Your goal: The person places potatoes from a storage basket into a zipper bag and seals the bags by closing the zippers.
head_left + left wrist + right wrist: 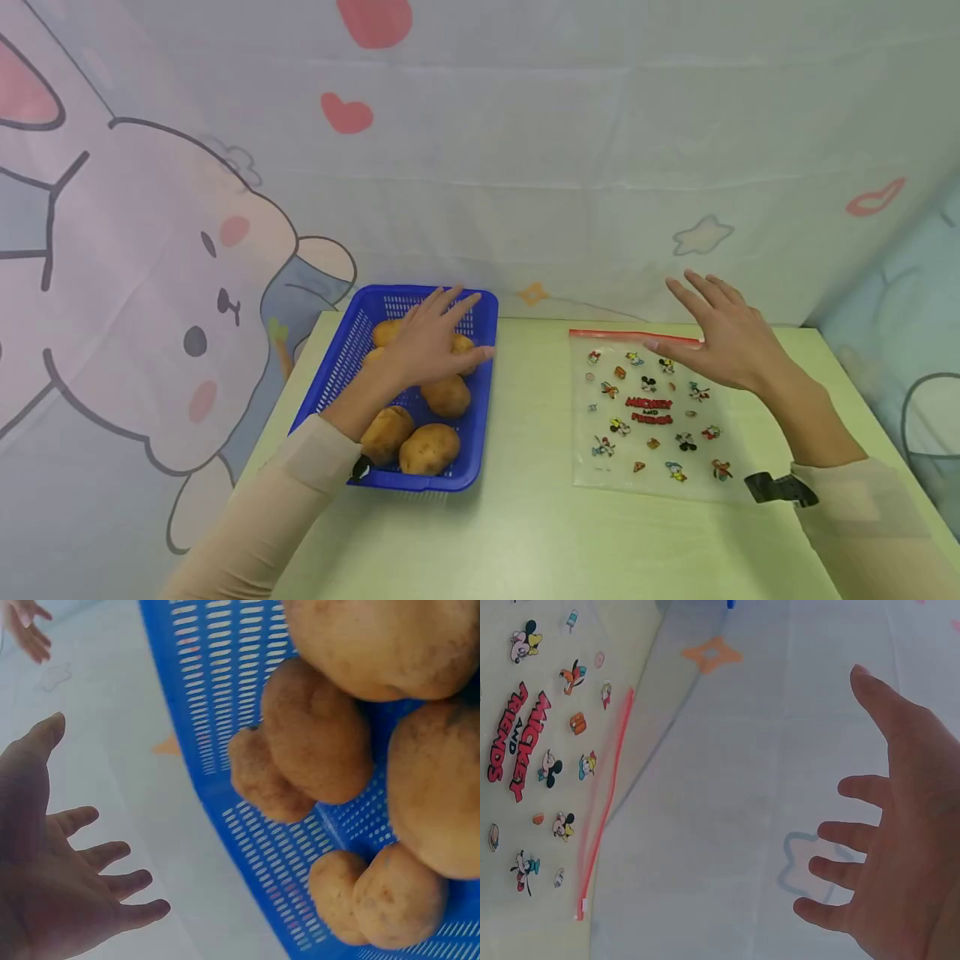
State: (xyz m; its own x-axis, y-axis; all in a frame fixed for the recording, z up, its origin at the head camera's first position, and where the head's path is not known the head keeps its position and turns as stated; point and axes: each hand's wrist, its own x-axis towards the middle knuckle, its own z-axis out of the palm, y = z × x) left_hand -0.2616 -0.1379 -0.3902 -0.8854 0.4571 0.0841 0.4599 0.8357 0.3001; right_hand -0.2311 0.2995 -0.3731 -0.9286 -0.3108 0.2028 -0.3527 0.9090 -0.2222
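Note:
My left hand (pixel 431 342) is held above a blue plastic basket (pixel 483 392) with slotted walls, its fingers spread and nothing in its grasp. Several brown potatoes (pixel 430 449) lie in the basket, some hidden in the head view by that hand. In the left wrist view, more potatoes (pixel 316 731) show against the slotted side. On the right, my right hand (pixel 731 342) hovers over the top corner of a clear zip bag (pixel 600 450), fingers apart and empty. The bag lies flat, printed with cartoon figures, its red zip strip (pixel 613 780) along the far edge.
Both the basket and the bag sit on a pale green table (pixel 525 533). A printed cloth (pixel 570 167) with hearts, stars and a large rabbit hangs behind the table's far edge. A strip of table separates the basket from the bag.

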